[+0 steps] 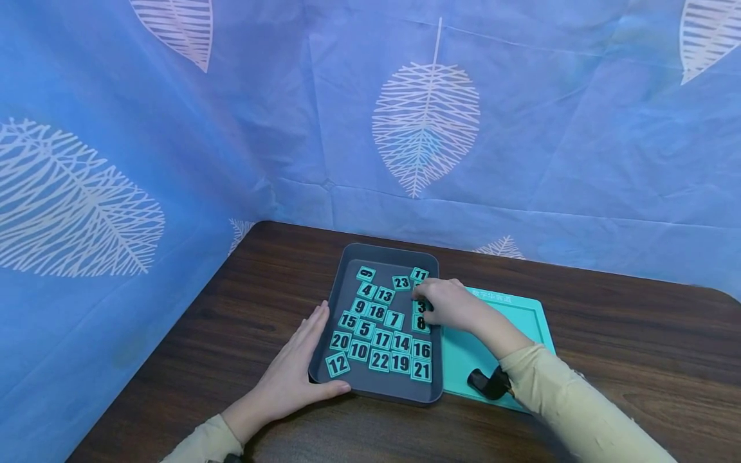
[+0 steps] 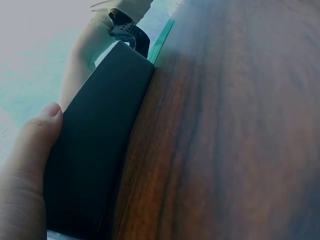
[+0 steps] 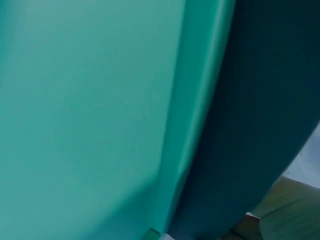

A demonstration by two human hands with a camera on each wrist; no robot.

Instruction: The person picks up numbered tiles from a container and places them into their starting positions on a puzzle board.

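A dark grey tray (image 1: 384, 257) holds several turquoise number tiles (image 1: 376, 312), loosely gathered in uneven rows. Along the tray's left wall lie the straight fingers of my left hand (image 1: 292, 366), with its thumb at the front wall. The left wrist view shows that thumb (image 2: 35, 135) against the dark tray side. My right hand (image 1: 454, 305) reaches over the tray's right wall. Its fingertips touch the column of tiles by the 3 and 8, and one tile below the 11 is mostly covered. Whether they pinch a tile is hidden.
A turquoise board (image 1: 527, 315) with a raised rim lies right beside the tray, partly under my right forearm. Both rest on a dark wooden table (image 1: 625, 334). Blue cloth (image 1: 550, 141) with white leaf prints hangs behind and to the left.
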